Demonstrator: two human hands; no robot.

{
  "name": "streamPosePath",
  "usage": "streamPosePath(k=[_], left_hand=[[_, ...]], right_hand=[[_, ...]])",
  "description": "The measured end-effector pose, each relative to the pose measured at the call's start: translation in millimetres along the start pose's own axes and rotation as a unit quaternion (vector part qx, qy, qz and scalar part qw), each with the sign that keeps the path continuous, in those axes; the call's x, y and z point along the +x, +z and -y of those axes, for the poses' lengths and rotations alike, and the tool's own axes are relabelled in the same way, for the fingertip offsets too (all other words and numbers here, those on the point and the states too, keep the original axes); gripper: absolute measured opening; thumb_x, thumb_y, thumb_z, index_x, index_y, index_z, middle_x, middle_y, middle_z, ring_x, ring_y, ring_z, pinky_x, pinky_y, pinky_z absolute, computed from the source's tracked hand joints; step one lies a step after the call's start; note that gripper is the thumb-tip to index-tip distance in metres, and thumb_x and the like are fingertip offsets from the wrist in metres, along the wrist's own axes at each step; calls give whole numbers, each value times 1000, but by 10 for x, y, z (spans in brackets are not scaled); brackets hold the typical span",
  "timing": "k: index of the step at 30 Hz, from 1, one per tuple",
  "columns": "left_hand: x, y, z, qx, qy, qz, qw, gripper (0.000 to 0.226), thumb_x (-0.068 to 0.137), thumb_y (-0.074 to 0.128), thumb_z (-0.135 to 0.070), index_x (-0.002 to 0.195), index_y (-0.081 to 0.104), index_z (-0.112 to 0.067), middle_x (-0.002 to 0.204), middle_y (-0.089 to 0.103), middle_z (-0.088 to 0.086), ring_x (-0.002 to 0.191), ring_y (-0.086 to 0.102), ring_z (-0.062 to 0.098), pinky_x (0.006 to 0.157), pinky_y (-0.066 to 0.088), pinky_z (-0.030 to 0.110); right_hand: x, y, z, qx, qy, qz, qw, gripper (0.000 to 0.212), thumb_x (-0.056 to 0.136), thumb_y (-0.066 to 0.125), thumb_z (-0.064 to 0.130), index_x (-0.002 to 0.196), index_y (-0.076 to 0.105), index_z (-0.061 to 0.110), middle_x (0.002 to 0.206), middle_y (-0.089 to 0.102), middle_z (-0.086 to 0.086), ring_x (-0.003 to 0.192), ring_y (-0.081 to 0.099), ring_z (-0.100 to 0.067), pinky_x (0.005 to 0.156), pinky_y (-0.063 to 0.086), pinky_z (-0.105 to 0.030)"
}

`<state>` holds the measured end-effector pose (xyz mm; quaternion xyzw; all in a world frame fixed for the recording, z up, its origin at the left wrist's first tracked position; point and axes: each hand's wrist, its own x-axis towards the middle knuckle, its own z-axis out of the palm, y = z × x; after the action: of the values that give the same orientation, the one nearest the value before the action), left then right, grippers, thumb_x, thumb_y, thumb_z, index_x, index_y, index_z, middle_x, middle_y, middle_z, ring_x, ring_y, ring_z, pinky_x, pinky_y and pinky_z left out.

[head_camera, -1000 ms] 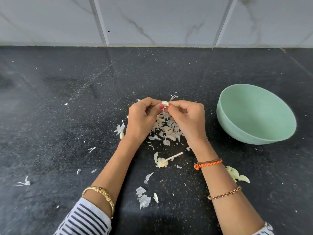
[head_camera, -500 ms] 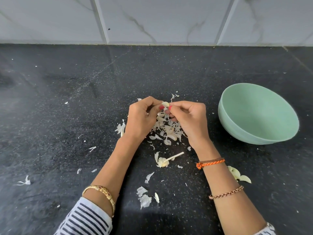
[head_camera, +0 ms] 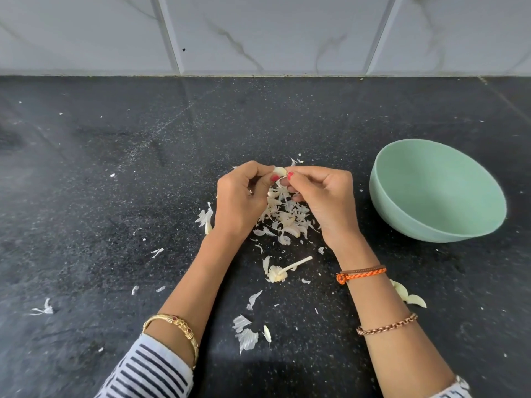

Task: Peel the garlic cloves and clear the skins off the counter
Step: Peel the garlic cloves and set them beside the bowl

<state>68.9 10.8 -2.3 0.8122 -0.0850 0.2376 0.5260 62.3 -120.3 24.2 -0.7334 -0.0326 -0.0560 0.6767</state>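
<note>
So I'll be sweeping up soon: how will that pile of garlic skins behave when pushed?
The garlic skins look thin, curled and papery, so probably very light and floppy. Flakes already lie scattered across the counter, so a push may scatter rather than slide them.

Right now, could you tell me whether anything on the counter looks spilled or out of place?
Garlic skins litter the black counter well beyond the pile under the hands, some far left. A bare garlic stem lies loose among them. The green bowl looks empty and sits tilted.

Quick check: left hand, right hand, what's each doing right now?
Left hand: pinching the garlic clove.
Right hand: pinching the same garlic clove, apparently at its skin.
</note>
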Motion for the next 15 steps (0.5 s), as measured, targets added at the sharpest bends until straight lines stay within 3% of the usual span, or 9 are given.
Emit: streamPosePath(k=[5, 9, 15], left_hand=[[-17, 32, -2, 32, 33, -1, 999, 15, 83, 58, -11, 83, 68, 0, 71, 66, 10, 67, 55, 17, 58, 43, 21], [-27, 57, -13, 67, 36, -2, 997, 16, 83, 55, -12, 78, 64, 1, 67, 63, 9, 65, 50, 13, 58, 38, 15], [-42, 59, -63, -6, -6, 7, 1000, 17, 84, 56, -13, 86, 67, -1, 75, 68, 11, 68, 57, 22, 59, 46, 29]], right_hand=[[5, 32, -45, -73, -59, -37, 995, 26, 82, 62, 1, 76, 70, 25, 68, 70, -1, 66, 66, -21, 61, 54, -32], [11, 78, -121, -160, -99, -59, 980, 16, 83, 58, 5, 79, 72, 11, 63, 67, -9, 59, 60, -23, 58, 50, -40], [1, 129, -193, -184, -125, -64, 973, 25, 84, 53, 12, 64, 62, 1, 50, 52, -9, 47, 42, -22, 46, 40, -39]])
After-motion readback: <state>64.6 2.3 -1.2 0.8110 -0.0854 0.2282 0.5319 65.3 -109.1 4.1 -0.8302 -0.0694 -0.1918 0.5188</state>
